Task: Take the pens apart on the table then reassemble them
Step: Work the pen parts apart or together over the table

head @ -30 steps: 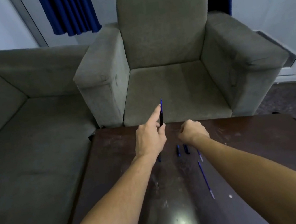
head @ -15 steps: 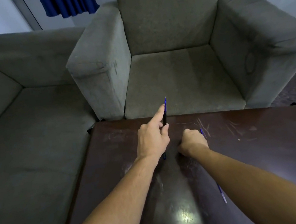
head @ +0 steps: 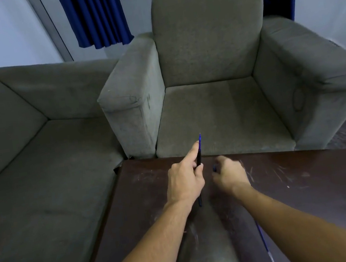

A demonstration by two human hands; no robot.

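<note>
My left hand (head: 185,182) grips a dark pen barrel (head: 198,159) whose blue tip points away from me toward the armchair; the index finger lies along it. Just right of it, my right hand (head: 230,175) is curled shut and blurred, with a small blue pen part (head: 214,168) showing at its knuckles. A short dark pen piece (head: 200,200) lies on the table under my left wrist. One blue ink refill (head: 264,241) lies on the dark wooden table (head: 311,188) beside my right forearm, its pale tip toward me.
A grey armchair (head: 220,106) stands right behind the table's far edge. A grey sofa (head: 28,175) runs along the table's left side. Blue curtains (head: 94,14) hang at the back wall. The tabletop is scratched at the right.
My right hand has lifted slightly off the table and moved toward the left hand, now with a small blue part. The left hand holds the barrel as before. The view tilted up.
</note>
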